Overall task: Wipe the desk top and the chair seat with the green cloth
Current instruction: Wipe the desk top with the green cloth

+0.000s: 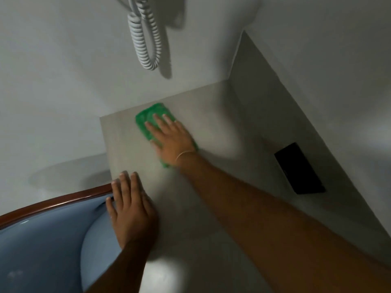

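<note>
The grey desk top (222,127) fills the middle of the head view. A folded green cloth (148,117) lies flat on its far left part. My right hand (171,140) presses down on the cloth, fingers spread, a thin bangle at the wrist. My left hand (129,208) rests flat on the desk's left edge, fingers apart, holding nothing. Below it, at the lower left, is the chair (46,246) with blue upholstery and a brown wooden rim.
A white coiled cord (146,39) hangs on the wall above the desk's far edge. A black rectangular panel (299,168) sits on the right side wall of the desk niche. White walls close the desk in at the back and right.
</note>
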A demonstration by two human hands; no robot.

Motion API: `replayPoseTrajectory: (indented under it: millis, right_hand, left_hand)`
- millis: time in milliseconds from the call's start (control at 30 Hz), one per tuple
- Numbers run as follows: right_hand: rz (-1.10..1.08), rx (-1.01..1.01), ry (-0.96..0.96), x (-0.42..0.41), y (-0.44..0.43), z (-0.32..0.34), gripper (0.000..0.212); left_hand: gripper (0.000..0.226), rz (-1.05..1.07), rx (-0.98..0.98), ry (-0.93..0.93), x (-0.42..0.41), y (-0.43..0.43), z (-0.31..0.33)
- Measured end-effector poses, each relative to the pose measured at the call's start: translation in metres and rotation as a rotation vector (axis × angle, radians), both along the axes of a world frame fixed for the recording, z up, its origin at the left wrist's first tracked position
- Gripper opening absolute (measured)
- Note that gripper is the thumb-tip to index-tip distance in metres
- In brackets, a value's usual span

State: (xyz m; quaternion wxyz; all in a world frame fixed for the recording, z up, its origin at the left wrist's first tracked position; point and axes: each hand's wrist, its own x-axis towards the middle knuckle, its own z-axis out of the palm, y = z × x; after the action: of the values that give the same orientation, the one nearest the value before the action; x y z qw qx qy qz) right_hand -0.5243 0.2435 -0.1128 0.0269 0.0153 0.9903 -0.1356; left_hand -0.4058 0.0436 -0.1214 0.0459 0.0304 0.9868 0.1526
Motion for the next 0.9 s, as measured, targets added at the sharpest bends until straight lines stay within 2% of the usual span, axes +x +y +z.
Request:
replayPoseTrajectory:
  millis: [100,200,300,400,467,567,667,800,900]
  right_hand:
    - [-0.271,0.000,-0.065,-0.014,0.084,0.003,0.063]
    - [-0.483,0.031,-0.087,0.031,0.138,0.005,0.064]
    - [-0.569,0.098,-0.055,0.121,0.131,0.005,0.065]
    - [-0.676,0.094,-0.079,0.227,0.086,0.001,0.066]
    - [-0.649,0.092,-0.092,0.292,0.049,-0.008,0.067]
    - [-0.442,0.100,-0.146,0.348,0.027,-0.011,0.069]
    - [-0.266,0.153,-0.127,0.320,0.075,-0.011,0.069]
    - [-0.502,0.135,-0.091,0.214,0.130,-0.006,0.068]
    - [-0.538,0.087,-0.064,0.132,0.110,0.001,0.067]
  left_hand:
    - [0.066,-0.089,-0.004,0.009,-0.004,-0.001,-0.001]
    - [0.066,-0.102,0.010,-0.012,-0.005,-0.002,0.001]
    - [0.066,-0.093,0.016,-0.037,-0.004,-0.001,0.005]
    - [0.066,-0.096,0.025,-0.035,-0.007,0.001,0.008]
    - [0.065,-0.086,0.028,-0.037,-0.007,0.004,0.009]
    - [0.065,-0.082,0.033,-0.036,-0.005,0.005,0.009]
    - [0.065,-0.086,0.031,-0.039,-0.007,0.002,0.009]
    - [0.066,-0.104,0.033,-0.038,-0.007,0.001,0.009]
    - [0.066,-0.109,0.051,-0.029,-0.008,0.001,0.008]
